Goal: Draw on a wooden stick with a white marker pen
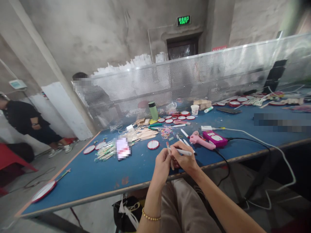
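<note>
My left hand [162, 164] is closed on a flat wooden craft stick [167, 146] with a reddish upper end, held upright over the table's front edge. Pinched in my right hand [186, 161] is a white marker pen [184, 152], slanting across close to the stick. My fingers hide the pen's tip and the middle of the stick. Just beyond my left hand lies a round white disc with a red rim [153, 144]. Several more white pens [185, 133] are on the table past my right hand, near a pink glue gun [202, 141].
Beside the glue gun sits a purple box [215, 138] with cables trailing off the front edge. Loose wooden sticks [147, 133], coloured bands [166, 132], a green bottle [153, 111] and a paper cup [194, 110] stand farther back. A perforated metal screen [170, 84] borders the table; a person [24, 118] is at left.
</note>
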`<state>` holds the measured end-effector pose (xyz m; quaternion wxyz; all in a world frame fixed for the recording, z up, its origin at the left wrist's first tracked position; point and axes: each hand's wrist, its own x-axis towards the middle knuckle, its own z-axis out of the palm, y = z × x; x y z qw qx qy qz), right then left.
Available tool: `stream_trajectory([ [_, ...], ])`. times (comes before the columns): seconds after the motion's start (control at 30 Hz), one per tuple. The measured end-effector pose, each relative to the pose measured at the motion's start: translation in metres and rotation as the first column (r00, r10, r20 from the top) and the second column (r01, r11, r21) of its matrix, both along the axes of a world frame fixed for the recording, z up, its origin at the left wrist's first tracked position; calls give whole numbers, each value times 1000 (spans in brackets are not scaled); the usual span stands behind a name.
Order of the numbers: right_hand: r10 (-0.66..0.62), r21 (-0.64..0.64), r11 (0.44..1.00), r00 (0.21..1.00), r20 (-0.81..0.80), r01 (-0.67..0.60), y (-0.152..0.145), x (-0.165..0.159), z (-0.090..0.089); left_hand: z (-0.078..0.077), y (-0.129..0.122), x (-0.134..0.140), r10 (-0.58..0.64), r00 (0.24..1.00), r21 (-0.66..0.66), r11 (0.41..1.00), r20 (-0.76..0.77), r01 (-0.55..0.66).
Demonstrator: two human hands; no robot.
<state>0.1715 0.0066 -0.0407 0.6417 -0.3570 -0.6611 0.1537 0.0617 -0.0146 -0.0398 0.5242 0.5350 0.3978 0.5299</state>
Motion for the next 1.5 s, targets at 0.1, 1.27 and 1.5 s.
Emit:
stream_trajectory([
  [0.1, 1, 4, 1000, 1000, -3, -1, 0, 1, -1, 0, 0, 0, -1, 1000, -7, 1000, 14, 1],
  [1.27, -3, 2, 1000, 1000, -24, 3, 0, 0, -2, 1, -2, 0, -17, 998, -32, 999, 52, 19],
  [1.5, 11, -24, 1000, 999, -42, -12, 0, -1, -3, 3, -3, 1, -12, 998, -24, 1000, 57, 13],
])
